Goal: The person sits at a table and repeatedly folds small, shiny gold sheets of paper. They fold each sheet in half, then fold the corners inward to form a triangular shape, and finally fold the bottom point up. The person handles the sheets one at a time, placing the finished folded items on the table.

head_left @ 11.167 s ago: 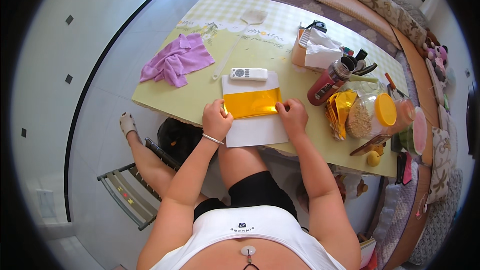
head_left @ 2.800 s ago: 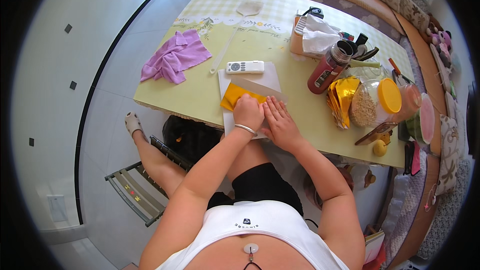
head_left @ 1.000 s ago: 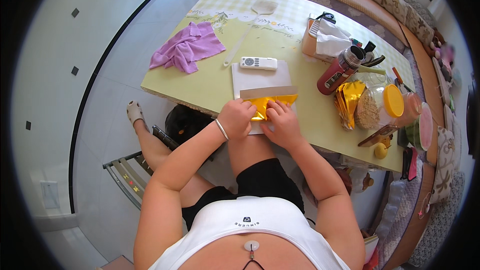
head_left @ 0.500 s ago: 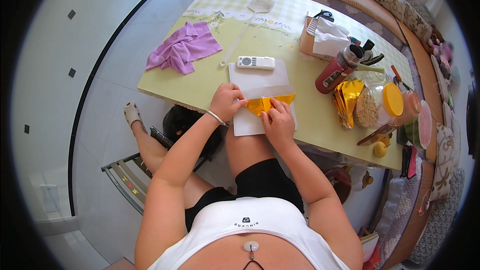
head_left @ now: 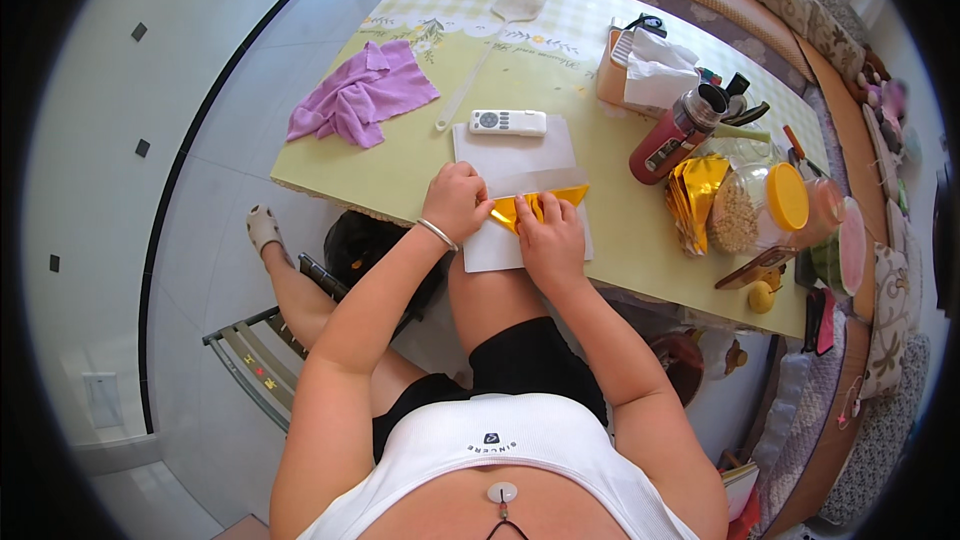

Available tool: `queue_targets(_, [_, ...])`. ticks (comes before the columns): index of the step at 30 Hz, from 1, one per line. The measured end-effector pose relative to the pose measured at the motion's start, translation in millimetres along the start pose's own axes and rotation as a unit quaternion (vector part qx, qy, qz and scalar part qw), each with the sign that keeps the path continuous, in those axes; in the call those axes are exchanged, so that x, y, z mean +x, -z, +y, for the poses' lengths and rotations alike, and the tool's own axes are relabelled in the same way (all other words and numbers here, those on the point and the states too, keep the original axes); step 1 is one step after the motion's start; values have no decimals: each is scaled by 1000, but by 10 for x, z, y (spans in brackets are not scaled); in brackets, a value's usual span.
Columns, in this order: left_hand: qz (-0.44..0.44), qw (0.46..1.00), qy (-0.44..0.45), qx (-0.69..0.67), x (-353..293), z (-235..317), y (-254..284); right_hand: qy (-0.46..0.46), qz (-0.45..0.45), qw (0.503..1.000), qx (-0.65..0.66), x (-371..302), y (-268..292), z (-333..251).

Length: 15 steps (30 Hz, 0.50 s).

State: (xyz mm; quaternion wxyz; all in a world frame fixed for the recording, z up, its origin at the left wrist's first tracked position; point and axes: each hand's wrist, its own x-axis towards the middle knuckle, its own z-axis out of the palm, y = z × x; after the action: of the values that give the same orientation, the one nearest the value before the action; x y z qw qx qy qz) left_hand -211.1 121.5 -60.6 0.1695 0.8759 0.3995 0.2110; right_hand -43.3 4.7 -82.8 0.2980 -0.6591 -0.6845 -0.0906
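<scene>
A gold foil sheet point(head_left: 575, 194), folded along a slanting edge and with a pale strip along its far side, lies on a white sheet of paper point(head_left: 497, 252) at the table's near edge. My left hand point(head_left: 456, 204) is closed, its thumb and fingertips pinching the foil's left end. Lying over the middle of the foil, my right hand point(head_left: 553, 243) presses it with outstretched fingers, which cover part of the fold. Just beyond the foil, a white remote control point(head_left: 508, 123) rests across the far part of the paper.
Left on the table point(head_left: 340, 168) are a crumpled purple cloth point(head_left: 365, 95) and a pale long-handled spatula point(head_left: 517, 7). On the right stand a tissue box point(head_left: 612, 68), a dark red flask point(head_left: 672, 145), a gold foil stack point(head_left: 692, 202), a yellow-lidded jar point(head_left: 735, 222) and a phone point(head_left: 757, 268).
My right hand has shifted slightly left, and its fingers now lie flatter across the middle of the foil. The left hand keeps its pinch on the left end.
</scene>
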Motion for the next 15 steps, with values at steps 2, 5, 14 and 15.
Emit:
queue_targets(2, [128,983,-111,68,-2,153,30,8,-1,1000,-4,0,-13,15])
queue_targets(5, [114,961,-230,100,-162,128,-130,20,1,1000,-9,0,-35,19])
queue_targets(14, [-24,991,-40,124,-269,427,-3,-36,-38,996,75,-28,64,178])
queue_targets(15, [-33,991,-22,130,-152,422,-21,-66,-44,991,104,14,120,223])
